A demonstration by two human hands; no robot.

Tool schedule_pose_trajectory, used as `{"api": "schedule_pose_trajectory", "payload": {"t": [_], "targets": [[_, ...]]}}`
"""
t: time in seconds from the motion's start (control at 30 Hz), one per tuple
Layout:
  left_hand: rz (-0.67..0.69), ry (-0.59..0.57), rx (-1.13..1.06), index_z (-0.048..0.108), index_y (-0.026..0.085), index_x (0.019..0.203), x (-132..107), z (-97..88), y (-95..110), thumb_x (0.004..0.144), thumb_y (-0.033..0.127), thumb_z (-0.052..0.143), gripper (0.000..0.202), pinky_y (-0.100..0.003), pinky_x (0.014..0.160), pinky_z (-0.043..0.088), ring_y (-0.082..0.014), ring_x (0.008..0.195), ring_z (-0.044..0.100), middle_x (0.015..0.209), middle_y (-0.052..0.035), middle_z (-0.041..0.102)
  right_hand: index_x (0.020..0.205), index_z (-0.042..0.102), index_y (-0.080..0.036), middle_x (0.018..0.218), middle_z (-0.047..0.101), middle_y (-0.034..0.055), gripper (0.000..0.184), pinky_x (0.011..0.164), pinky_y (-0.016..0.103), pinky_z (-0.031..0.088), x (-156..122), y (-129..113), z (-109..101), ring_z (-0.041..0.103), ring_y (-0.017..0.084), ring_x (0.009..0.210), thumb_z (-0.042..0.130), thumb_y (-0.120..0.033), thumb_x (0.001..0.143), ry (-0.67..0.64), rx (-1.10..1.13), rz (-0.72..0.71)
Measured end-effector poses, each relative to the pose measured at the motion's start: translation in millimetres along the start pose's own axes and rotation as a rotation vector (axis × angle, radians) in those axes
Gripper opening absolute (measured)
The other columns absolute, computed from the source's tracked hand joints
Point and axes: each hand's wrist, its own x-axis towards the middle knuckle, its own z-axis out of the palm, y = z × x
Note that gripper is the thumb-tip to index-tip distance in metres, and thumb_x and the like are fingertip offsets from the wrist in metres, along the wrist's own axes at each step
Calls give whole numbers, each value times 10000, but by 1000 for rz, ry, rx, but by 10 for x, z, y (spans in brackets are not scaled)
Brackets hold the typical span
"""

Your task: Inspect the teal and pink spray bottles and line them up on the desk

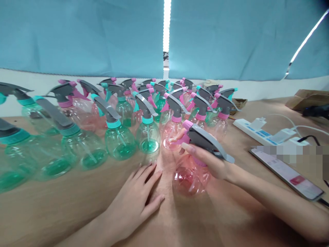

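My right hand (205,157) is wrapped round the neck of a pink spray bottle (189,178) with a grey and pink trigger head. That bottle leans, its see-through round body toward me and its nozzle pointing away to the left. Flat on the table (84,206) lies my left hand (140,192), fingers spread, holding nothing. Just beyond its fingertips stands a green spray bottle (147,137) with a teal collar. Another pink spray bottle (171,135) stands behind the held one, partly covered by my right hand's fingers.
Several more green and pink spray bottles (119,140) stand in rows across the table's back and left. To the right are a white power strip (257,132) with plugs and cables, a phone (288,173), and a brown paper package (305,101). A blue curtain (82,37) hangs behind.
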Motion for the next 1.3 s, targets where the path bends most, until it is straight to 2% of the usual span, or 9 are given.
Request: {"api": "schedule_pose_trajectory", "payload": {"t": [0.13, 0.33, 0.57, 0.73, 0.9, 1.03, 1.13, 1.3], "targets": [[-2, -5, 13, 492, 179, 1378, 1, -2, 6, 984, 439, 460, 474, -498, 1040, 390, -327, 1296, 452, 1446, -140, 479, 817, 497, -228, 737, 476, -26, 201, 625, 297, 370, 62, -95, 25, 447, 140, 661, 539, -388, 932, 2, 28, -44], [-11, -6, -13, 498, 189, 1375, -6, -7, 4, 979, 434, 470, 466, -497, 1049, 381, -328, 1292, 457, 1444, -127, 484, 702, 371, -218, 664, 351, -59, 313, 551, 287, 255, 83, -156, -3, 315, 106, 591, 548, -294, 949, 22, -23, -165], [-12, -14, -8, 497, 193, 1380, -5, -8, 3, 977, 441, 476, 474, -508, 1046, 387, -340, 1297, 456, 1453, -134, 475, 681, 311, -214, 640, 294, -65, 354, 536, 285, 237, 62, -152, 20, 280, 100, 572, 540, -241, 950, 28, -33, -150], [-21, -35, 11, 516, 171, 1366, 16, -55, 30, 968, 410, 500, 465, -508, 1033, 406, -339, 1267, 484, 1425, -146, 504, 731, 404, -222, 684, 365, -56, 268, 568, 269, 299, 64, -134, -3, 347, 106, 612, 556, -293, 940, 16, 3, -136], [-24, -38, -5, 522, 168, 1358, 23, -57, 37, 961, 410, 513, 465, -527, 1017, 417, -350, 1264, 481, 1415, -152, 510, 911, 578, -241, 758, 517, -28, 99, 585, 278, 379, 68, -139, 2, 440, 126, 624, 575, -340, 918, 16, 25, -109], [-23, -16, -30, 509, 185, 1363, 7, -14, 24, 964, 404, 516, 455, -521, 1038, 395, -334, 1273, 472, 1422, -141, 502, 978, 610, -236, 866, 581, 4, 172, 610, 282, 450, 41, -168, 1, 530, 139, 682, 630, -365, 866, 41, 49, -53], [-25, 0, -43, 503, 196, 1365, 1, -1, 19, 967, 406, 506, 450, -513, 1041, 389, -332, 1273, 468, 1425, -134, 499, 1031, 621, -219, 763, 536, -13, 231, 552, 267, 429, 21, -166, -8, 499, 129, 622, 622, -375, 861, 18, 9, 18], [-22, -17, -43, 534, 168, 1332, 23, -60, 38, 959, 388, 521, 433, -505, 1006, 424, -345, 1244, 499, 1393, -148, 527, 1167, 618, -248, 681, 526, -35, 372, 539, 283, 435, 15, -147, -26, 454, 129, 553, 643, -427, 842, 4, -30, 7]]}}
